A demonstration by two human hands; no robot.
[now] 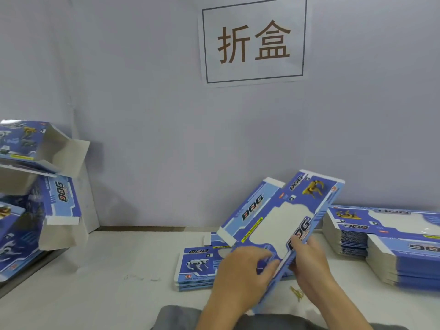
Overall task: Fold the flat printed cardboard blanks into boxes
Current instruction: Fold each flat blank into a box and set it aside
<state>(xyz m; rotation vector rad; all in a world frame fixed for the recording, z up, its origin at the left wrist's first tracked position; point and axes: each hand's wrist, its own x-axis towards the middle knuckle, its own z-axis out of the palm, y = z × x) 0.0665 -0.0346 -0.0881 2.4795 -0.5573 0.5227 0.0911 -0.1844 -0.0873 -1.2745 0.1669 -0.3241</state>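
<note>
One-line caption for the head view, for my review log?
Both hands, left and right, grip a blue blank tilted above the table, stacks to the right, folded boxes at left.

A cardboard blank [283,217] is held tilted above the tabletop [107,270], between the left hand [240,277] on its near left and the right hand [309,265] on its near right edge. Under it, on the tabletop, lies a small stack of blanks [195,267]. A taller stack [390,239] sits to the right, by the wall [154,115]. Folded boxes [40,186] pile up at the far left. A sign [253,41] hangs on the wall behind
</note>
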